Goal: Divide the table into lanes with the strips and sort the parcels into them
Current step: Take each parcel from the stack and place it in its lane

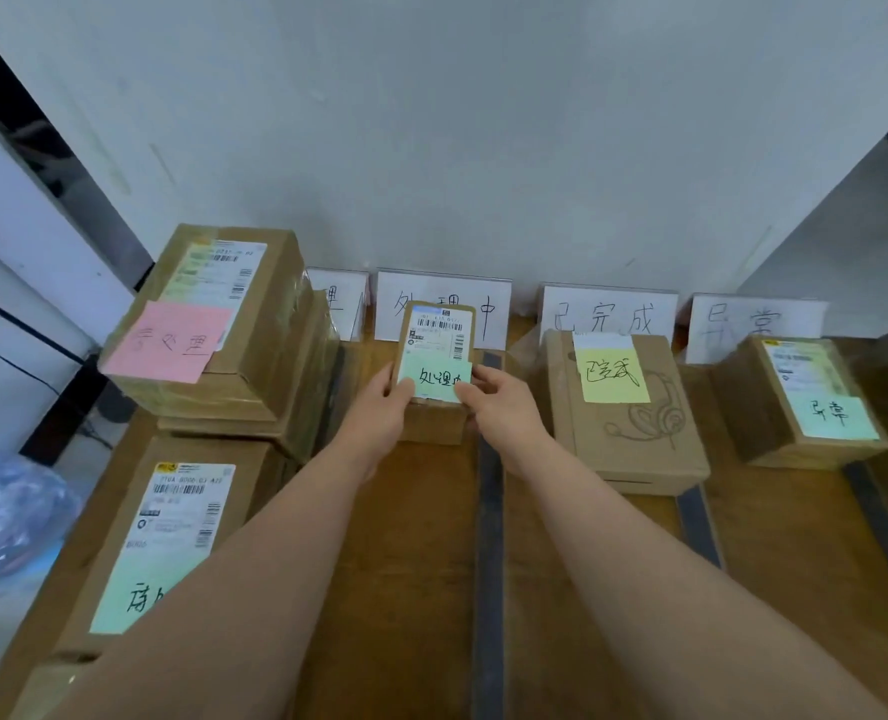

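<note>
Two hands, the left hand and the right hand, pinch the near corners of a small parcel, thumbs on its green note; neither is free. The parcel stands tilted between and just beyond the fingertips, above a lower box and in front of the white sign; whether its underside touches that box cannot be told. Risk: a grip at one end only may let the far end drop or slide off the lower box. Risk: drift past the right hand's outer side would lay it across the dark strip just beside that wrist, blurring the lane. Thumb pressure may peel the note.
</note>
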